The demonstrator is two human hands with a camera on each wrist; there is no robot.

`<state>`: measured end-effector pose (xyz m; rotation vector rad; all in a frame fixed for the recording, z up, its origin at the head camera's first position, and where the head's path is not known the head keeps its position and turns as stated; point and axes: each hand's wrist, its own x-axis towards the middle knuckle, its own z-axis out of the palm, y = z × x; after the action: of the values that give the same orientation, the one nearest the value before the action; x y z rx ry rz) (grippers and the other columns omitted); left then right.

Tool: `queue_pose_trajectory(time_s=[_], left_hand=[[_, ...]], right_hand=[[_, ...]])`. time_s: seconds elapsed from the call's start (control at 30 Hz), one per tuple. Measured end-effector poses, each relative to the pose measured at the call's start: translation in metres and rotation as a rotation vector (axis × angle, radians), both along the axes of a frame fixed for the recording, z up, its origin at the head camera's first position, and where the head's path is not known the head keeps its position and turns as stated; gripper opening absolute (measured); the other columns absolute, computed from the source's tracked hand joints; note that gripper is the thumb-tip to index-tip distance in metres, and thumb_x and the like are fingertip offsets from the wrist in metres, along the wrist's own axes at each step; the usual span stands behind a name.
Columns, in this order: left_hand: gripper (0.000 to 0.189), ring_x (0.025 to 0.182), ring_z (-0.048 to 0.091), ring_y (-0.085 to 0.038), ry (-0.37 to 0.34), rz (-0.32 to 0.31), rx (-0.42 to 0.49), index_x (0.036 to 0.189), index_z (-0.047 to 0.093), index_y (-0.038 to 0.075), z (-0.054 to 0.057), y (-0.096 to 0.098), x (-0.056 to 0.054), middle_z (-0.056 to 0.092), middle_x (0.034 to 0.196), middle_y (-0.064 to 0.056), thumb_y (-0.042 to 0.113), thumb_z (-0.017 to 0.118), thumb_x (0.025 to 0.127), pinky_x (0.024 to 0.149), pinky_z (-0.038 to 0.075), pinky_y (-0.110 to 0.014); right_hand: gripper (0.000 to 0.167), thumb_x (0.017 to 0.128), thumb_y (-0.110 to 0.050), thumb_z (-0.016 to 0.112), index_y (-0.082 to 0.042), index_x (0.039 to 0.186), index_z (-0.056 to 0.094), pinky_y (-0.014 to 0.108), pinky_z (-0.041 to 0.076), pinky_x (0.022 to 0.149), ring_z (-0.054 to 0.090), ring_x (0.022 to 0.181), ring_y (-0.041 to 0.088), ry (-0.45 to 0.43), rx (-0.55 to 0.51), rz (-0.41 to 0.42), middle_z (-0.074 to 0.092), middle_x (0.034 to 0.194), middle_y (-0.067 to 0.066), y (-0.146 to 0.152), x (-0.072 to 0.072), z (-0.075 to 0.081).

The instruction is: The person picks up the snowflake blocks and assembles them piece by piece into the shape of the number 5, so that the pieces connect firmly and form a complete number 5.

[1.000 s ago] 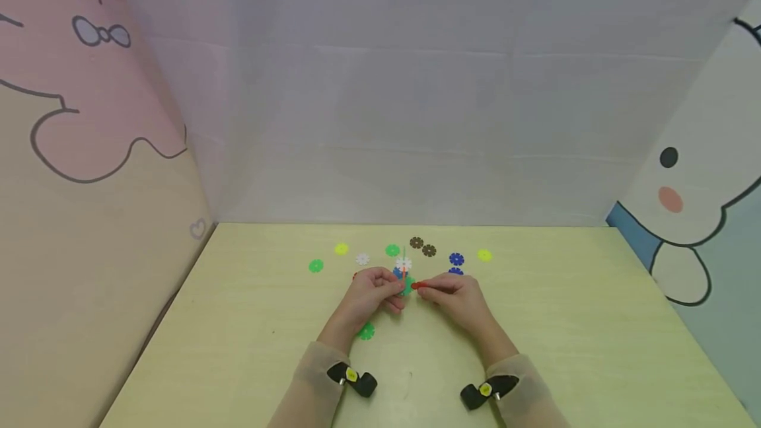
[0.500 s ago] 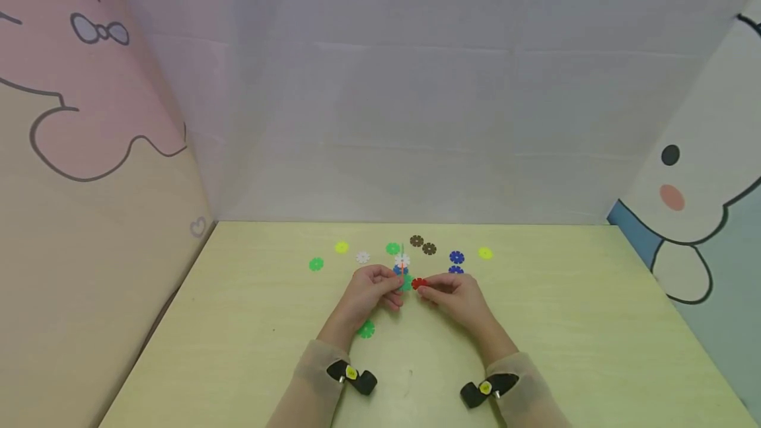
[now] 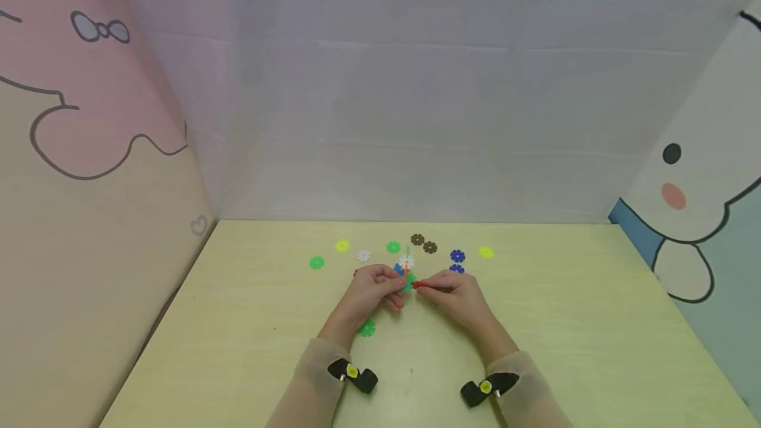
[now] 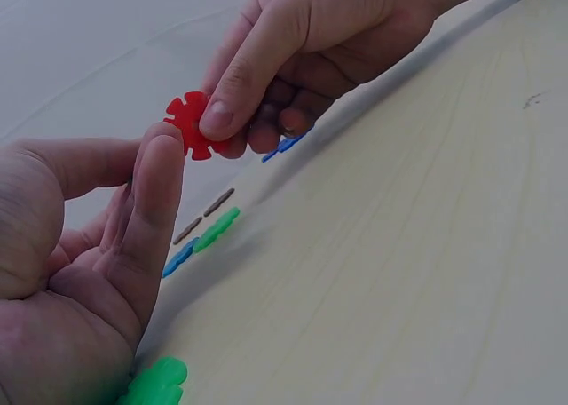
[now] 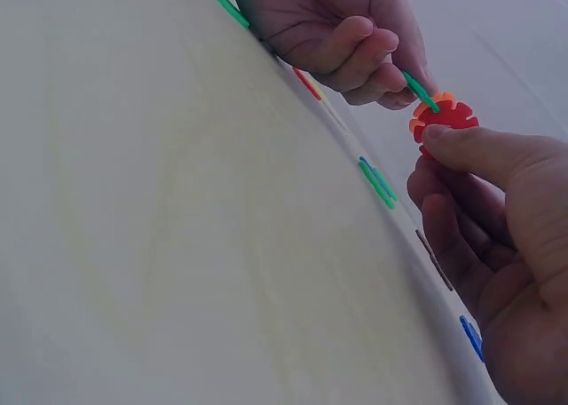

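Observation:
My left hand (image 3: 380,288) pinches a small chain of joined snowflake building discs above the table. In it I see a green disc (image 3: 409,282), an orange disc (image 3: 406,272) turned edge-on, and a white disc (image 3: 407,261). My right hand (image 3: 454,292) pinches a red snowflake disc (image 4: 187,125) between thumb and fingers, at the right of the chain. From the right wrist view, the red disc (image 5: 455,114) overlaps the orange one, and a green disc (image 5: 417,89) runs edge-on to the left fingertips. Left fingers hide part of the chain.
Loose snowflake discs lie on the pale table (image 3: 250,349): green (image 3: 317,262), yellow (image 3: 342,246), white (image 3: 363,255), brown (image 3: 430,247), blue (image 3: 457,255) and yellow (image 3: 486,252). Another green disc (image 3: 366,327) lies by the left wrist. Curtains stand behind and at both sides.
The red disc in my right hand turned its face toward the head camera half a second ago and is now edge-on again. Both hands stay nearly in place.

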<state>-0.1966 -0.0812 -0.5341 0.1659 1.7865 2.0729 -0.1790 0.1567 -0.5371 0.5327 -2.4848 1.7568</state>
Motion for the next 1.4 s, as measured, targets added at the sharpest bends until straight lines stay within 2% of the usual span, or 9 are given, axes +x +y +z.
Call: queue_pose_trajectory(time_s=[0.2, 0.4, 0.5, 0.7, 0.83, 0.97, 1.13, 1.3, 1.4], left_hand=[[0.01, 0.062, 0.072, -0.016, 0.01, -0.017, 0.004, 0.1, 0.066, -0.002, 0.002, 0.0, 0.0, 0.075, 0.077, -0.014, 0.003, 0.074, 0.103, 0.059, 0.064, -0.029], [0.009, 0.06, 0.07, -0.015, 0.014, -0.042, -0.029, 0.098, 0.066, -0.002, 0.001, 0.001, -0.001, 0.074, 0.075, -0.009, 0.001, 0.074, 0.102, 0.057, 0.061, -0.027], [0.01, 0.059, 0.069, -0.014, 0.009, -0.052, -0.042, 0.097, 0.066, -0.002, 0.001, 0.002, -0.001, 0.074, 0.076, -0.008, 0.002, 0.075, 0.102, 0.057, 0.061, -0.027], [0.012, 0.061, 0.07, -0.016, 0.012, -0.056, -0.053, 0.099, 0.068, -0.002, 0.001, 0.0, -0.001, 0.073, 0.076, -0.009, 0.007, 0.076, 0.102, 0.059, 0.062, -0.028], [0.011, 0.062, 0.071, -0.017, 0.009, -0.056, -0.031, 0.099, 0.069, -0.002, -0.002, -0.002, -0.001, 0.074, 0.077, -0.012, 0.006, 0.076, 0.102, 0.061, 0.064, -0.03], [0.012, 0.064, 0.072, -0.018, 0.009, -0.06, -0.014, 0.101, 0.07, -0.004, -0.004, -0.003, -0.001, 0.075, 0.079, -0.013, 0.006, 0.075, 0.103, 0.063, 0.065, -0.031], [0.01, 0.066, 0.073, -0.018, 0.0, -0.05, 0.008, 0.102, 0.068, -0.006, -0.006, -0.002, -0.002, 0.075, 0.081, -0.013, 0.003, 0.073, 0.104, 0.065, 0.065, -0.031], [0.006, 0.067, 0.074, -0.018, 0.011, -0.044, 0.014, 0.103, 0.067, -0.004, -0.006, -0.001, -0.001, 0.074, 0.08, -0.012, 0.0, 0.071, 0.104, 0.066, 0.066, -0.031], [0.004, 0.068, 0.073, -0.017, 0.014, -0.046, 0.015, 0.102, 0.068, -0.004, -0.005, 0.0, -0.001, 0.074, 0.08, -0.01, -0.001, 0.071, 0.104, 0.067, 0.066, -0.031]], right_hand=[[0.01, 0.094, -0.007, 0.086, -0.009, 0.104, 0.088, 0.025, 0.054, 0.073, 0.067, 0.085, 0.01, 0.085, 0.075, 0.034, 0.079, 0.092, -0.003, 0.0, -0.001, 0.003], [0.012, 0.093, -0.002, 0.085, -0.008, 0.104, 0.088, 0.024, 0.05, 0.065, 0.06, 0.077, 0.005, 0.213, 0.18, 0.086, 0.072, 0.087, -0.008, 0.0, 0.001, 0.008], [0.013, 0.094, -0.002, 0.085, -0.008, 0.105, 0.088, 0.024, 0.049, 0.064, 0.057, 0.076, 0.003, 0.228, 0.214, 0.105, 0.069, 0.087, -0.01, 0.0, 0.001, 0.013], [0.013, 0.094, -0.005, 0.086, -0.013, 0.104, 0.088, 0.024, 0.055, 0.07, 0.064, 0.08, 0.006, 0.154, 0.176, 0.049, 0.072, 0.088, -0.012, -0.003, 0.002, 0.015], [0.013, 0.093, -0.009, 0.088, -0.017, 0.103, 0.087, 0.026, 0.061, 0.08, 0.071, 0.087, 0.01, 0.056, 0.1, 0.013, 0.076, 0.093, -0.01, -0.005, 0.001, 0.01], [0.013, 0.094, -0.013, 0.088, -0.018, 0.105, 0.087, 0.027, 0.062, 0.085, 0.073, 0.093, 0.014, -0.047, 0.058, -0.009, 0.079, 0.1, -0.006, -0.003, -0.001, 0.008], [0.015, 0.095, -0.014, 0.088, -0.015, 0.11, 0.084, 0.026, 0.061, 0.082, 0.071, 0.092, 0.016, -0.132, 0.073, -0.101, 0.079, 0.103, -0.002, 0.014, -0.003, 0.012], [0.02, 0.096, -0.014, 0.086, -0.007, 0.115, 0.082, 0.025, 0.059, 0.082, 0.07, 0.094, 0.019, -0.158, 0.139, -0.224, 0.077, 0.101, 0.005, 0.04, -0.008, 0.015], [0.023, 0.097, -0.014, 0.086, -0.006, 0.117, 0.081, 0.025, 0.058, 0.083, 0.07, 0.095, 0.02, -0.163, 0.197, -0.263, 0.077, 0.102, 0.007, 0.053, -0.011, 0.014]])
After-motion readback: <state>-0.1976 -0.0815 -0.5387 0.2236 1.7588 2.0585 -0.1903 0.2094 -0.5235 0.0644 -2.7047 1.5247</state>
